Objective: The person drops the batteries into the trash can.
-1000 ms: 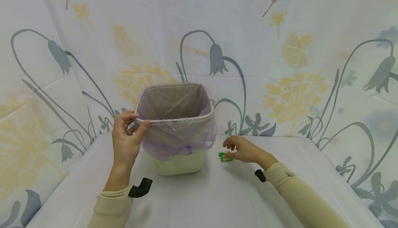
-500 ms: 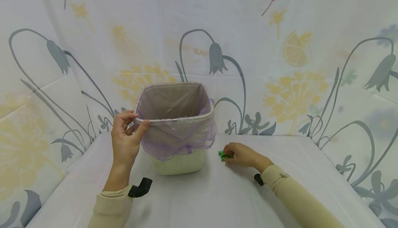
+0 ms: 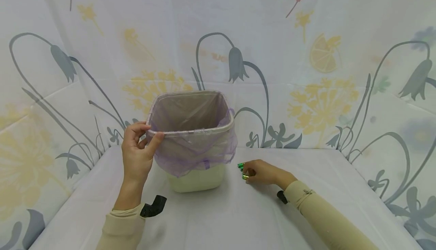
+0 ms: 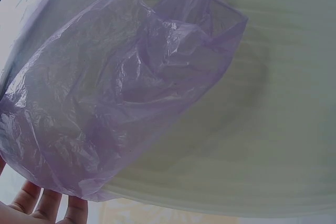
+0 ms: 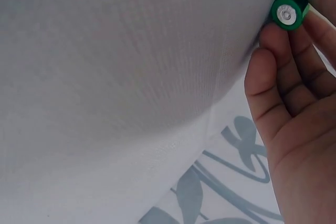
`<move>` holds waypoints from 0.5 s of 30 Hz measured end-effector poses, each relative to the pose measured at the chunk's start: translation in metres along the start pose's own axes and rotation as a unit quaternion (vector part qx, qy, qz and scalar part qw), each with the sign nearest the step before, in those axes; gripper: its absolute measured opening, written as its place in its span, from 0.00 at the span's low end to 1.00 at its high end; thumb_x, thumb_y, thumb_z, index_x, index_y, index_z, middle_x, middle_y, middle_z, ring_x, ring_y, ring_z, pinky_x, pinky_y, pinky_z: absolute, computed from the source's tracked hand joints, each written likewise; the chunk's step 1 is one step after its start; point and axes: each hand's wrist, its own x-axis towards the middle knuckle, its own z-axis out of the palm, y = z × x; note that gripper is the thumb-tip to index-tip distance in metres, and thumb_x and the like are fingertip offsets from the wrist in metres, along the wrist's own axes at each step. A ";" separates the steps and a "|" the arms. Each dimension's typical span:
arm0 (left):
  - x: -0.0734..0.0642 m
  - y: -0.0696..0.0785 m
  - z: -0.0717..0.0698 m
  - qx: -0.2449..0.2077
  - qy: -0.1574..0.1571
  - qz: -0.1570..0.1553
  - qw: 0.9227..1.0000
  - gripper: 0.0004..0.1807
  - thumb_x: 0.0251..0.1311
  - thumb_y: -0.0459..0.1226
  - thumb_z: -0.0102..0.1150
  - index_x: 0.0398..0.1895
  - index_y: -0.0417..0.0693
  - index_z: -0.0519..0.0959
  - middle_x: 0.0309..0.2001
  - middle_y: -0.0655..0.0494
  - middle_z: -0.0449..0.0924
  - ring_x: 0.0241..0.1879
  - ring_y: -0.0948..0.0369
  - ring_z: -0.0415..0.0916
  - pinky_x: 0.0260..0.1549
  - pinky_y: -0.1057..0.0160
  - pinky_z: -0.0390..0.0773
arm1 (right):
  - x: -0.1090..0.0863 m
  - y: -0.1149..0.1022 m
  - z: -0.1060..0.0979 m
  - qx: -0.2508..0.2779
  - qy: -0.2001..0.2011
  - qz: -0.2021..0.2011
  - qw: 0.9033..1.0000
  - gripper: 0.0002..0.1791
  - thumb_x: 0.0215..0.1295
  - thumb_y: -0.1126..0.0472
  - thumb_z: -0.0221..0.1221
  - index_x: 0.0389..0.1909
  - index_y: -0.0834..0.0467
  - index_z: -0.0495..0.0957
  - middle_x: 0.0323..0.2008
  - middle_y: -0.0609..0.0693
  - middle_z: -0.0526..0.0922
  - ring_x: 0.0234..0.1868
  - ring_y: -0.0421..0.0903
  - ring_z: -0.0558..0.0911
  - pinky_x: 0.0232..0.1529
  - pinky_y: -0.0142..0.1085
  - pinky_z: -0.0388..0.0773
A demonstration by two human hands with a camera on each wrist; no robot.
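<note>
A pale bin (image 3: 195, 180), lined with a translucent purple bag (image 3: 195, 151), stands left of centre on the table. My left hand (image 3: 137, 149) grips its front left rim, thumb outside over the folded bag. In the left wrist view, the bag (image 4: 105, 93) drapes over the bin wall and several fingertips (image 4: 50, 203) show below it. To the right of the bin, my right hand (image 3: 263, 172) is low over the table among small green batteries (image 3: 240, 166). It pinches one battery (image 5: 287, 15) between thumb and fingers, its flat silver end showing in the right wrist view.
A white cloth (image 3: 218, 219) covers the table. Behind and at both sides hangs a flower-printed curtain (image 3: 218, 64). A black wrist mount (image 3: 154, 206) sticks out from the left sleeve, and another (image 3: 282, 197) from the right.
My right hand has come down onto the batteries and its fingers have closed on one. The batteries, grouped together before, now lie slightly apart. My left hand and the bin have stayed put.
</note>
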 end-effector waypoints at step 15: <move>0.000 0.001 0.000 -0.003 0.001 0.001 1.000 0.20 0.53 0.24 0.65 0.47 0.29 0.68 0.50 0.57 0.68 0.51 0.54 0.71 0.47 0.71 0.73 | -0.001 -0.001 0.001 0.013 -0.014 0.014 1.000 0.08 0.59 0.61 0.65 0.39 0.52 0.78 0.24 0.40 0.74 0.28 0.36 0.72 0.32 0.32 0.72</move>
